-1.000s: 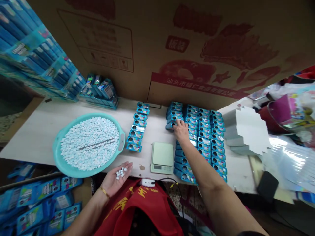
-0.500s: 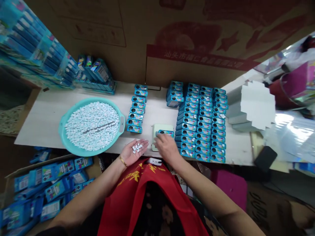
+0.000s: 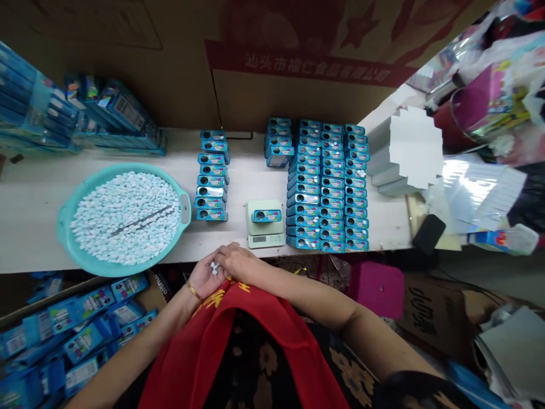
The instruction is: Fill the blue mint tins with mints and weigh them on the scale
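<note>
My left hand [image 3: 201,278] is cupped palm-up at the table's front edge, holding a few small pale candies [image 3: 214,268]. Over that palm lies my right hand [image 3: 240,262], its fingers bent down; whether candies are between its fingertips is hidden. A small blue box [image 3: 267,216] with a dark round opening rests on a pale green kitchen scale [image 3: 254,241], just beyond my hands. To the left, a turquoise basin [image 3: 186,209] is full of white and pale blue candies [image 3: 123,199], with a thin dark stick [image 3: 142,220] lying on them.
Left of the scale runs a column of blue boxes [image 3: 212,182]. Several tight columns [image 3: 332,193] stand to its right. White card stacks [image 3: 415,147] and a dark phone [image 3: 429,234] are farther right. Below left is a carton of blue packs [image 3: 85,341]; a pink stool [image 3: 377,289] is below right.
My right hand has left the box on the scale and come over my left palm. Fewer candies show in that palm. The view has shifted to the right.
</note>
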The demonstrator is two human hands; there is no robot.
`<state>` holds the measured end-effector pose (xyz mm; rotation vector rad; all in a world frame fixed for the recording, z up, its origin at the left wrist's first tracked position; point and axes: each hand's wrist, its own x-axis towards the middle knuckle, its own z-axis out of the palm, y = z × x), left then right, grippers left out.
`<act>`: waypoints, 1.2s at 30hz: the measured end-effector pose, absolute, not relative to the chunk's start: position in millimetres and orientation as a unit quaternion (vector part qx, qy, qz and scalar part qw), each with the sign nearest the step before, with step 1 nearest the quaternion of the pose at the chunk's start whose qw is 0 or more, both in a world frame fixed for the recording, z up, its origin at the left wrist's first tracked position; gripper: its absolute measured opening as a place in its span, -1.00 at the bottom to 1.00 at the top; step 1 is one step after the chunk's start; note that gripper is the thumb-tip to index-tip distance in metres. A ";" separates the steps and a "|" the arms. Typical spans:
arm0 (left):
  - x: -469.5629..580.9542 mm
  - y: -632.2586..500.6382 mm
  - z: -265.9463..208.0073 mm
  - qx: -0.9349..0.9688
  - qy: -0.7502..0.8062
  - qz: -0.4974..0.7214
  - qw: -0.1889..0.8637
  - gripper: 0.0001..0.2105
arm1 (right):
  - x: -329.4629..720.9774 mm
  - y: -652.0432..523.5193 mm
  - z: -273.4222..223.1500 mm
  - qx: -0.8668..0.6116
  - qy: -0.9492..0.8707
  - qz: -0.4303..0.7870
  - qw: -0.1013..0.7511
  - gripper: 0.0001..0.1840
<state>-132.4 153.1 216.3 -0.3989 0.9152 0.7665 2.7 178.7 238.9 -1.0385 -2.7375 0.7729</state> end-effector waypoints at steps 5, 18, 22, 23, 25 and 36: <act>-125.9 158.8 217.7 -0.175 0.415 0.354 0.820 -0.82 | 8.2 179.3 237.6 -0.358 -0.889 0.278 0.068 -0.86; -106.3 191.4 230.2 -0.114 0.388 0.349 0.845 -0.74 | 75.7 232.0 255.8 -0.536 -0.801 0.247 0.104 -0.79; -112.3 190.3 228.9 -0.119 0.394 0.359 0.838 -0.73 | 83.8 247.8 254.5 -0.552 -0.807 0.207 0.037 -0.77; -113.3 188.7 228.3 -0.122 0.394 0.361 0.836 -0.73 | 85.3 247.8 253.1 -0.550 -0.807 0.209 0.042 -0.76; -114.2 185.3 227.4 -0.128 0.393 0.362 0.836 -0.73 | 86.8 242.8 251.0 -0.549 -0.803 0.221 0.073 -0.74; -121.2 161.2 224.4 -0.150 0.363 0.338 0.855 -0.59 | 8.9 172.4 254.9 -0.335 -0.919 0.201 0.056 -0.82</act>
